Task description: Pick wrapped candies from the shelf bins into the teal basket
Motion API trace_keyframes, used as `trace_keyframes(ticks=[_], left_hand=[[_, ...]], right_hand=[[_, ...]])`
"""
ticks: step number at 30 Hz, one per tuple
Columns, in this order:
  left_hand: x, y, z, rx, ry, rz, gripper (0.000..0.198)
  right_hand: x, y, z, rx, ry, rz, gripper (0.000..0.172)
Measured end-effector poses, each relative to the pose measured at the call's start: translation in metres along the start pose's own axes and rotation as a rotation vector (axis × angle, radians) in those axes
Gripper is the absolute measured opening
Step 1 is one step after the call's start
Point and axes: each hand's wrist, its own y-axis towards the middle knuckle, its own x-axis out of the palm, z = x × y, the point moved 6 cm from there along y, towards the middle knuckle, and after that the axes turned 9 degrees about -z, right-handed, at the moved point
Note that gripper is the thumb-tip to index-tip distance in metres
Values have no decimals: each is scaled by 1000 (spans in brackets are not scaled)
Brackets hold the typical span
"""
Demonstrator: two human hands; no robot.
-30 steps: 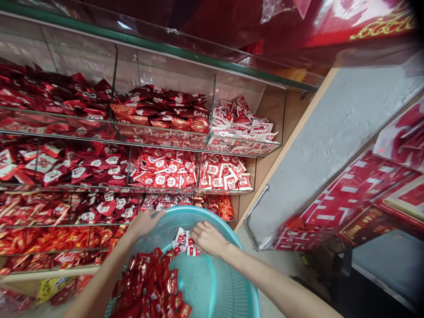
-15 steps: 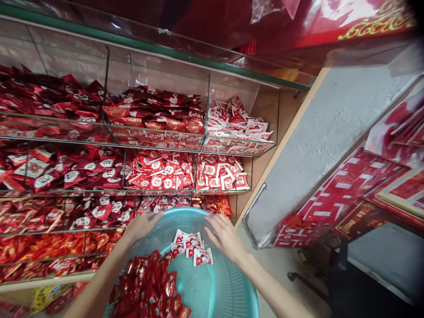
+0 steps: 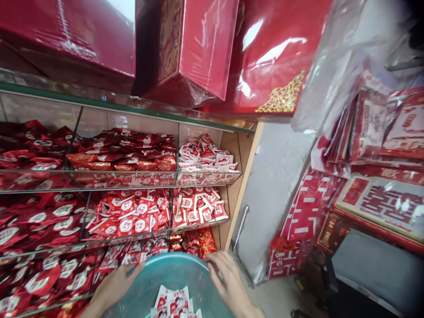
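Note:
A round teal plastic basket [image 3: 180, 259] with mesh walls sits low in the view, its near part cut off by the frame's bottom edge. At its left rim is my left hand [image 3: 115, 282], thumb over the edge and the other fingers hidden outside. My right hand [image 3: 228, 278] grips the right rim in the same manner. Inside the basket lie several small white-and-red candy packets [image 3: 175, 302]. Similar white-and-red packets [image 3: 207, 154] fill the right compartment of the glass shelf beyond the basket, and more red-and-white packets [image 3: 197, 205] lie one tier below.
Glass-fronted tiers on the left hold dark red packets [image 3: 122, 148] and bright red ones [image 3: 132, 212]. Large red wrapped boxes [image 3: 205, 48] stand on the glass shelf above [image 3: 139, 110]. A grey wall [image 3: 271, 190], hanging red paper goods [image 3: 304, 207] and a dark chair [image 3: 374, 274] are at right.
My view has tilted up and turned right. The basket and both hands now appear lower in the frame, and the red packets in the basket have left view. Both hands stay on the rim.

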Motion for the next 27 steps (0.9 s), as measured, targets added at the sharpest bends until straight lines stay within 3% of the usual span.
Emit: trace_keyframes(ticks=[4,8,11,14,18,22,27], left_hand=[[6,5,4,15,-31,-21,65],[6,7,6,33,-51,-10,67],[2,8,-2,-13,-72,20,68],[1,7,-10,-12,-87,20,68],[2,5,-17,15,-109,6,70],[2,3,-29,-44,-122,48,68],[5,1,-40,-56,-141,61,68]], right_hand=[[-53,53,-7,-103,-41,109,27],[-119,134,-16,-193,-135,273,22],[-152,195,-18,-147,-240,325,23],[-162,250,-10,-3,-375,215,28],[-160,302,19,228,-439,19,34],[-158,335,46,289,-395,-18,33],[-149,354,60,297,-282,-8,33]])
